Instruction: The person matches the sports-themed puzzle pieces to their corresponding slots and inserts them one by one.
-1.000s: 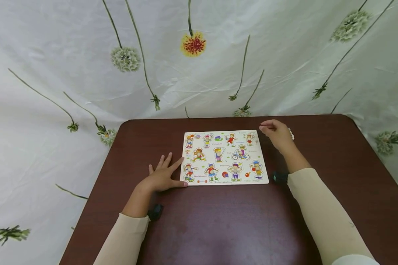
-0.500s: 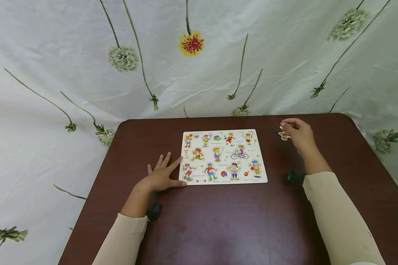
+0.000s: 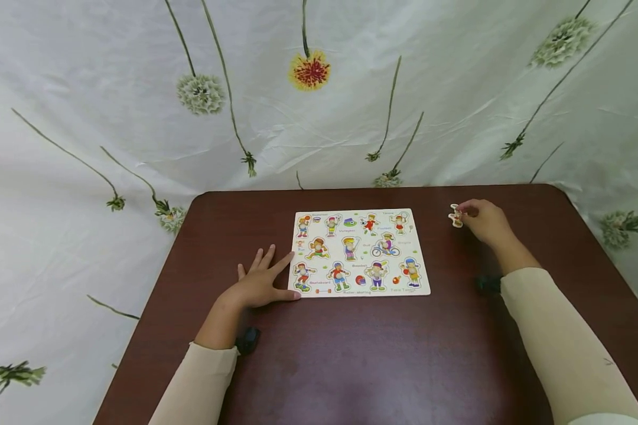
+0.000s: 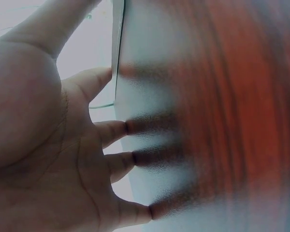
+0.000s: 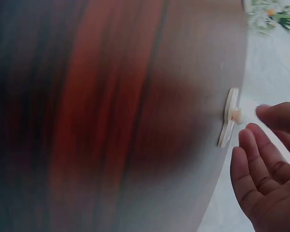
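A white puzzle board (image 3: 358, 254) with several printed sports figures lies flat on the table. My left hand (image 3: 260, 286) is spread at its left edge, thumb and index finger touching it. In the left wrist view, the left hand's straight fingers (image 4: 123, 162) rest on the tabletop. A small figure-shaped puzzle piece (image 3: 455, 216) with a knob (image 5: 237, 115) lies right of the board. My right hand (image 3: 486, 221) is just right of this piece. In the right wrist view, the right hand's thumb and fingers (image 5: 251, 154) are parted beside the knob, holding nothing.
The dark red-brown table (image 3: 372, 354) has rounded far corners. Behind it hangs a white cloth (image 3: 446, 77) printed with flowers. A dark wrist camera (image 3: 248, 340) sits at my left wrist, another (image 3: 490, 285) at the right.
My right hand has moved right from beside the board's upper right corner, past the puzzle piece, which shows more fully now. My left hand has stayed on the board's edge.
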The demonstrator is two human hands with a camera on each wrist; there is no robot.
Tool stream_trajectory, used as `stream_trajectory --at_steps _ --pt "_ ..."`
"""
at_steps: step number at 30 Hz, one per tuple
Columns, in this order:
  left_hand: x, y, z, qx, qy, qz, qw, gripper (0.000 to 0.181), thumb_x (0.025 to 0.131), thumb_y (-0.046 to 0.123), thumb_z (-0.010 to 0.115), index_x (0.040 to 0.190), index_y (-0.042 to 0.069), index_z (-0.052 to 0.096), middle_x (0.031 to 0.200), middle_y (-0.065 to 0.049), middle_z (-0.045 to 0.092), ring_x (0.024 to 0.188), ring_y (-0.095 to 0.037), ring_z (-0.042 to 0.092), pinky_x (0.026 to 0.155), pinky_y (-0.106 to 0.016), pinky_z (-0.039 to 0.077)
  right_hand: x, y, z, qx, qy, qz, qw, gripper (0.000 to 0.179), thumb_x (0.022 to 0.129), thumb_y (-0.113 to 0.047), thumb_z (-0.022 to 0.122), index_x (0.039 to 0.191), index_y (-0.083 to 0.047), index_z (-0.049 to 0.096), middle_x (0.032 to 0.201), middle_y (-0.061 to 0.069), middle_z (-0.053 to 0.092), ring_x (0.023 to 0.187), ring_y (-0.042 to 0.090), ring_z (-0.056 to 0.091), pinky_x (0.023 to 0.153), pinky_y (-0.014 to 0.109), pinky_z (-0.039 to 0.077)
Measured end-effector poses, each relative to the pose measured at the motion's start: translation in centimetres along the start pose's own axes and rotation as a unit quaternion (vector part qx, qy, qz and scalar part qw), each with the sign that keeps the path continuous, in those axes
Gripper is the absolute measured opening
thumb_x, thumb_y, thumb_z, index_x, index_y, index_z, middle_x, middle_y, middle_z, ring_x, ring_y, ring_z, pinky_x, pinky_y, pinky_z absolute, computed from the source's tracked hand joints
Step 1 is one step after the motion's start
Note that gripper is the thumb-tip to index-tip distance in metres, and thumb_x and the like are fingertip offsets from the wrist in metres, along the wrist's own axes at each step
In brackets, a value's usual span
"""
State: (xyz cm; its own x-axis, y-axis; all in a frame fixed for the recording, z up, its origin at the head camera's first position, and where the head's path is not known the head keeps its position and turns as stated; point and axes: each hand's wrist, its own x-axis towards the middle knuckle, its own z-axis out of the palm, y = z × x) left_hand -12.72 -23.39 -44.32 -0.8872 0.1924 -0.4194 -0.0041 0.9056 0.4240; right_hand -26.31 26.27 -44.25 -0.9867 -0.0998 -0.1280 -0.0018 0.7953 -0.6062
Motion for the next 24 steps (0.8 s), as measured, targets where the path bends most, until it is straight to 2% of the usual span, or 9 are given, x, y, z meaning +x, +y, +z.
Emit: stream_trajectory --at_steps 4,10,17,24 --pt "0.0 0.1 0.0 -0.002 0.000 0.001 1.0000 0.103 0.083 0.062 0.075 0.163 0.032 0.018 0.171 -0.018 -0.005 0.157 -0.045 -0.010 0.111 -0.081 -0.008 0.3 0.2 -0.3 -0.047 -0.026 -0.024 0.9983 0.027 0.103 -0.008 0.053 0.125 0.003 0.063 0.125 0.030 0.053 0.112 0.046 0.054 0.088 0.058 0.046" --pt "-0.1 0.1 0.1 -0.001 -0.001 0.001 1.0000 0.103 0.083 0.062 0.074 0.163 0.033 0.018 0.171 -0.017 -0.005 0.157 -0.044 -0.011 0.111 -0.081 -0.009 0.7 0.2 -0.3 -0.083 -0.030 -0.057 0.9945 0.020 0.099 -0.002 0.056 0.113 0.004 0.068 0.117 0.030 0.057 0.102 0.043 0.056 0.084 0.054 0.046" --pt "-0.1 0.1 0.0 -0.007 0.000 0.003 1.0000 0.102 0.083 0.061 0.075 0.163 0.034 0.018 0.171 -0.017 -0.005 0.157 -0.044 -0.011 0.112 -0.080 -0.010 1.2 0.5 0.0 -0.090 -0.023 -0.080 0.9925 0.017 0.098 0.001 0.054 0.107 0.005 0.068 0.114 0.029 0.057 0.103 0.043 0.057 0.085 0.055 0.048" --pt "0.0 0.0 0.0 -0.004 0.001 0.001 1.0000 0.102 0.083 0.062 0.074 0.163 0.033 0.017 0.171 -0.017 -0.006 0.157 -0.044 -0.011 0.112 -0.080 -0.010 1.2 -0.7 -0.1 -0.078 -0.015 -0.080 0.9936 0.018 0.103 -0.011 0.057 0.114 0.001 0.066 0.113 0.027 0.064 0.101 0.041 0.062 0.081 0.052 0.050"
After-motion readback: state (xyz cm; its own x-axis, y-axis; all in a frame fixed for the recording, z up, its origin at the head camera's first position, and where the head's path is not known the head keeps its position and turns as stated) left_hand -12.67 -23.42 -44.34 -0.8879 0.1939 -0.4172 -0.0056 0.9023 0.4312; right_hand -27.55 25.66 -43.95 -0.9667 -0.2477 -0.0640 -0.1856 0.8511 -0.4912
